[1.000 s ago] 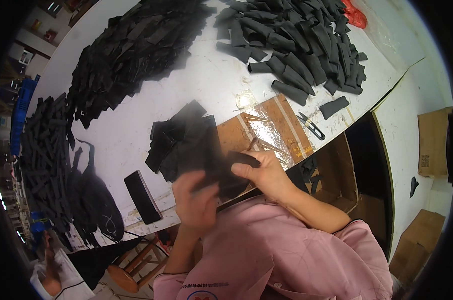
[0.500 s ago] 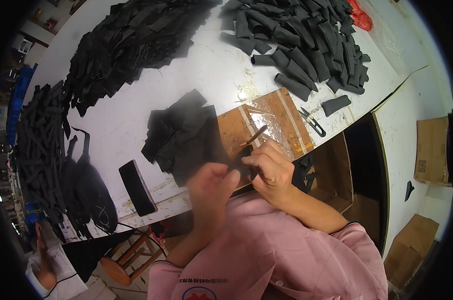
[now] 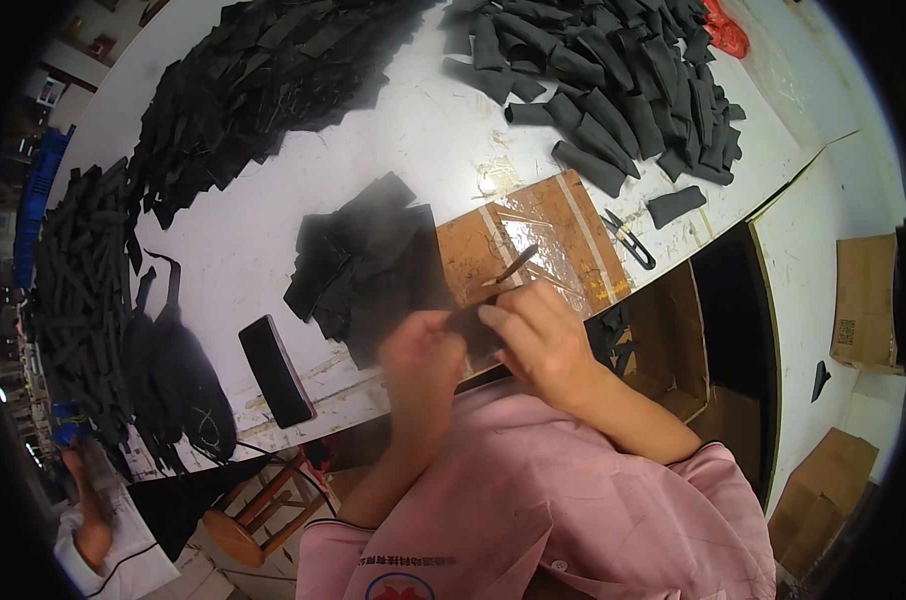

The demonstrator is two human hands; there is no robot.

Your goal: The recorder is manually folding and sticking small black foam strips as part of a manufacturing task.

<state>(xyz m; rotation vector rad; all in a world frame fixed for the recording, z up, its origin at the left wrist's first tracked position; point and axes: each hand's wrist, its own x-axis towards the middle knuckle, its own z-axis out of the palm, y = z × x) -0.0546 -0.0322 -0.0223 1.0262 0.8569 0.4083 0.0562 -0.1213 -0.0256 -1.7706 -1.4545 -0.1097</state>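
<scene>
Fabric piece [image 3: 472, 328], black, is located between the two hands at the near edge of the brown board [image 3: 461, 252]. Right hand [image 3: 548, 340]: fingers clamped on the piece. Left hand [image 3: 421, 352]: slightly blurred, fingers curled in and clamped on its opposite end. A slender brown tool [image 3: 515, 264] projects beyond the right hand; whether it is gripped cannot be told. Black fabric stack [image 3: 358, 268] overlaps the board's left side. Thread snips [image 3: 630, 242] lie on the white surface [image 3: 413, 145], right of the board.
</scene>
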